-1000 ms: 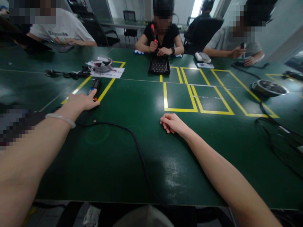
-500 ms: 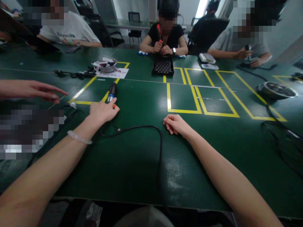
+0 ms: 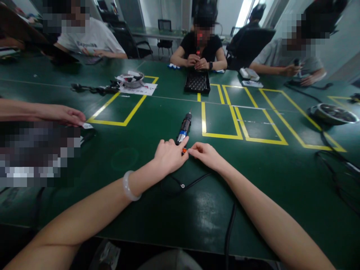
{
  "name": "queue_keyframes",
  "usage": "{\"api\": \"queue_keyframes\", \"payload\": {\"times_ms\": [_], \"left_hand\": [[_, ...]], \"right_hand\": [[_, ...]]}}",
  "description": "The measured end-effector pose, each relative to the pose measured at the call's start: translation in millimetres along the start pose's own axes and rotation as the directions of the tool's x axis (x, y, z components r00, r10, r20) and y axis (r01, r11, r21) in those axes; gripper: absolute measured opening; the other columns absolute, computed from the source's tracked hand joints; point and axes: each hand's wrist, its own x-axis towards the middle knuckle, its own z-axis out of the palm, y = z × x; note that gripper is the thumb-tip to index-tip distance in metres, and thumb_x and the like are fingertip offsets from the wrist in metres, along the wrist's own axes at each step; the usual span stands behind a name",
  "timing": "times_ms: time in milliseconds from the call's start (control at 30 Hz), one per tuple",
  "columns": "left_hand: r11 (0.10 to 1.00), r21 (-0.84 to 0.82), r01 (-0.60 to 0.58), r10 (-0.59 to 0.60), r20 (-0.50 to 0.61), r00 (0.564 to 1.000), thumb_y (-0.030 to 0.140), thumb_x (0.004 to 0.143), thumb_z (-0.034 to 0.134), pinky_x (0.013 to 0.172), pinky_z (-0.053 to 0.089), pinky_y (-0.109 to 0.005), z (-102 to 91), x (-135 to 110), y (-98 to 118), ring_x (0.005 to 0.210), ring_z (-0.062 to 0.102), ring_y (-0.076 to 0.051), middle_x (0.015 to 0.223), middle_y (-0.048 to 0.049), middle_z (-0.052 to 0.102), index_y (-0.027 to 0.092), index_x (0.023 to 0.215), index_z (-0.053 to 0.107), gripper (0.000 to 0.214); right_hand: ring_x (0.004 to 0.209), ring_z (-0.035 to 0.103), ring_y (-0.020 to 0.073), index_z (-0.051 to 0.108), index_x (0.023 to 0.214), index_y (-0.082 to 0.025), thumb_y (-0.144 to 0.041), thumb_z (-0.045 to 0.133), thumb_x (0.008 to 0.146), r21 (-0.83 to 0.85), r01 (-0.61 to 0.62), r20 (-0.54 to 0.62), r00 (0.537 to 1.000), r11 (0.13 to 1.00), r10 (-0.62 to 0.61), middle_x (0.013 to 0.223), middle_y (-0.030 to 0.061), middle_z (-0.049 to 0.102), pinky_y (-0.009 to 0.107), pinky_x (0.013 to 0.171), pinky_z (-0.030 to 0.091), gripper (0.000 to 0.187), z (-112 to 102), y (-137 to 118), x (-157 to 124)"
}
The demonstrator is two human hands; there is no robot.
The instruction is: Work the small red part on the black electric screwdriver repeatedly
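Observation:
A black and blue electric screwdriver (image 3: 184,126) lies on the green table (image 3: 157,123), its tip pointing away from me. My left hand (image 3: 168,155), a pale bangle on its wrist, is closed around the tool's near end. My right hand (image 3: 204,153) rests just to the right with its fingers curled, the fingertips touching the tool's orange end. The tool's black cable (image 3: 194,183) runs back between my forearms and off the near table edge.
A black tray (image 3: 197,81) stands at the far side in front of a seated person. A metal bowl on a paper sheet (image 3: 132,79) is at the far left, another metal dish (image 3: 333,113) at the right with black cables. Another person's hand (image 3: 60,113) rests at my left. Yellow tape marks boxes.
My left hand has dragged the screwdriver from the far left yellow box rightward and nearer, up to my right hand. The cable followed. Another person's hand came in at the left.

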Motion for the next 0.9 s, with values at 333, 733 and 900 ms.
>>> {"api": "queue_keyframes", "payload": {"times_ms": [333,733,900], "left_hand": [[0.995,-0.071,-0.075,0.074,-0.011,0.997,0.048,0.096,0.034,0.081,0.038,-0.039,-3.8,1.1,17.3,0.089,0.064,-0.03,0.103,-0.016,0.065,0.029,0.155,0.03,0.061],[0.967,-0.168,-0.191,0.2,0.039,0.979,0.079,0.083,0.035,0.08,0.043,-0.039,-5.2,5.6,-2.5,0.096,0.065,-0.034,0.109,-0.0146,0.066,0.031,0.158,0.014,0.092],[0.965,-0.167,-0.202,0.212,0.043,0.976,0.081,0.082,0.035,0.08,0.044,-0.039,-4.2,6.7,-5.9,0.097,0.064,-0.034,0.11,-0.0149,0.065,0.03,0.158,0.014,0.094]], "right_hand": [[0.054,0.043,0.0099,0.058,0.067,-0.016,-0.048,0.062,0.077,0.149,-0.04,-0.002,0.999,0.988,0.041,0.059,-0.0016,0.053,0.023,0.052,0.031,0.035,-1.3,7.8,2.8],[0.037,0.034,0.0057,0.051,0.06,-0.018,-0.033,0.062,0.07,0.259,-0.179,0.015,0.983,0.949,0.182,0.04,-0.0076,0.042,0.02,0.04,0.022,0.021,-8.2,-1.1,0.3],[0.031,0.037,0.0053,0.053,0.065,-0.017,-0.03,0.059,0.069,0.398,-0.28,0.146,0.959,0.874,0.242,0.04,-0.0087,0.043,0.018,0.032,0.02,0.014,-19.7,-3.4,-3.6]]}}
